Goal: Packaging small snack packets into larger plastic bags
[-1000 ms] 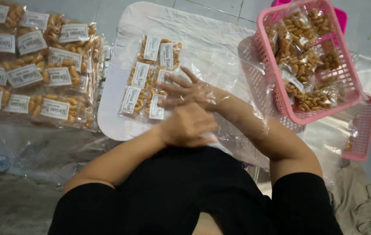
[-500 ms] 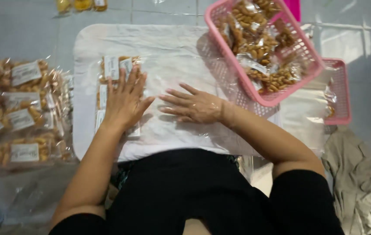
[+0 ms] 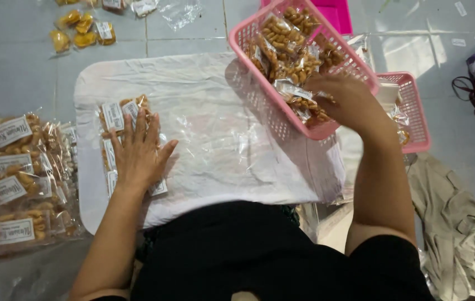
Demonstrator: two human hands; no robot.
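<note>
The left hand [image 3: 137,153] lies flat, fingers spread and released, on a stack of small snack packets [image 3: 116,114] at the left centre of the frame. The packets sit in a column on the white board [image 3: 209,83], their long run going from the upper part of the frame toward the person. The right hand [image 3: 349,103] reaches into the pink basket [image 3: 260,92] at the upper right, fingers curled among bagged snacks [image 3: 282,36]; whether it grips one cannot be told. More labelled packets [image 3: 15,167] lie at the far left.
</note>
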